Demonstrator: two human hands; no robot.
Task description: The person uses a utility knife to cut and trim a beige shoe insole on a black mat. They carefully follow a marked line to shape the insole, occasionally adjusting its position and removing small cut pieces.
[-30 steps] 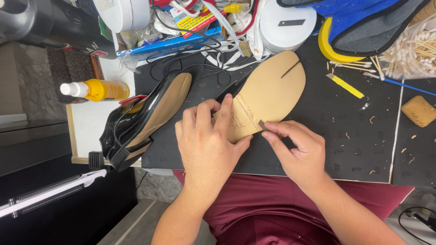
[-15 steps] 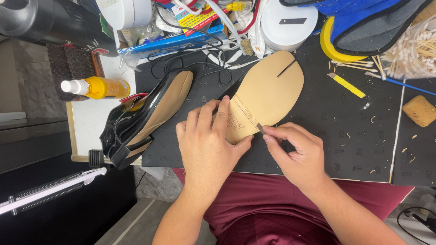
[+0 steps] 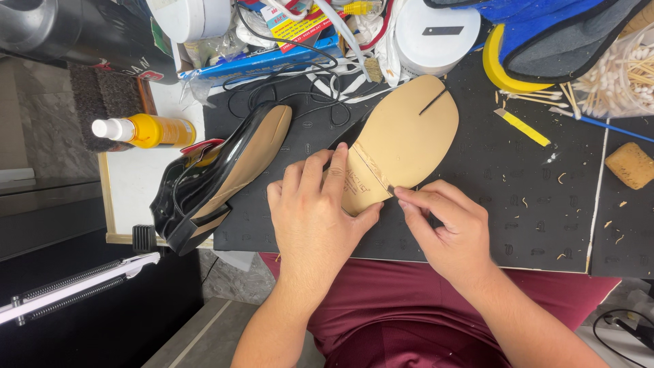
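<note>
The left hand [image 3: 317, 218] lies flat, fingers spread and pressing down on the near, narrow end of a tan leather sole [image 3: 402, 140], which lies on the black cutting mat [image 3: 504, 197] near the middle of the bench, its broad rounded end pointing to the far edge. The right hand [image 3: 446, 228] is closed in a pinch on a small dark blade [image 3: 391, 190], whose tip meets the sole's right edge just beside the left hand's fingertips; most of the tool is hidden inside the fingers, so its kind is hard to tell. The left palm covers the sole's near end. A scored line runs across the sole by the fingertips, and a short dark slit marks its far end. One black glossy shoe [image 3: 211, 180] with a tan underside lies tilted at the mat's left edge, apart from the sole. One yellow spray bottle [image 3: 146, 131] lies on its side on a white board [image 3: 129, 187] at the left edge. Along the far edge stand one white round tub [image 3: 436, 34], one yellow tape roll [image 3: 501, 68], cut off behind blue fabric, and a clear box of cotton swabs [image 3: 616, 78], too many to count. One yellow strip [image 3: 521, 127] and one cork block [image 3: 630, 165] lie toward the right edge, with scattered shavings between.
</note>
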